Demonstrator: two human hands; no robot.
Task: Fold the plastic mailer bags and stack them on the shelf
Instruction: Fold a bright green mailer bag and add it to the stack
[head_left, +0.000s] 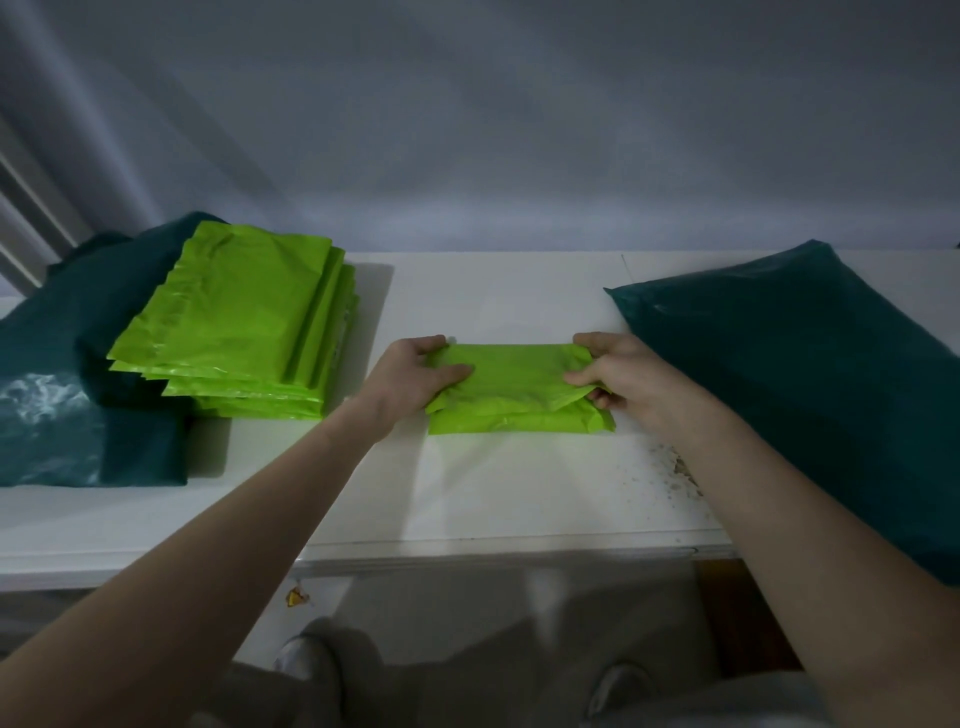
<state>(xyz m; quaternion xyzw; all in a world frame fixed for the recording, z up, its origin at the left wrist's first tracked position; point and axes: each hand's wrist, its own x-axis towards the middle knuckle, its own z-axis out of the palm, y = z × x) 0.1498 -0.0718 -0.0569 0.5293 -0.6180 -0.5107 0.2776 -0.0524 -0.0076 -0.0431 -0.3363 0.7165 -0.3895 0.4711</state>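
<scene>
So the person has a lime green mailer bag (519, 387) already folded down into a compact rectangle, sitting on the white shelf top (519, 493) roughly in the middle. Both hands are on it, one at each short end. The left hand (415, 379) grips the left end with the thumb laid over the top and fingers curling round the far edge. The right hand (618, 376) pinches the right end, thumb on top, fingers tucked under.

Off to the left there's the pile of flat green bags (234, 332), resting on top of some dark teal bags (67, 374). On the right lies another teal bag (810, 374), just beside the right hand.

Looks like the fold is basically done and it's being squared up or pressed. To do this bit well: keep both ends pinched evenly, push the trapped air out toward an open edge, and run the crease flat before letting go, since this slick plastic probably springs back open. The lighting is pretty dim, so how many layers are in the fold can't really be told.
</scene>
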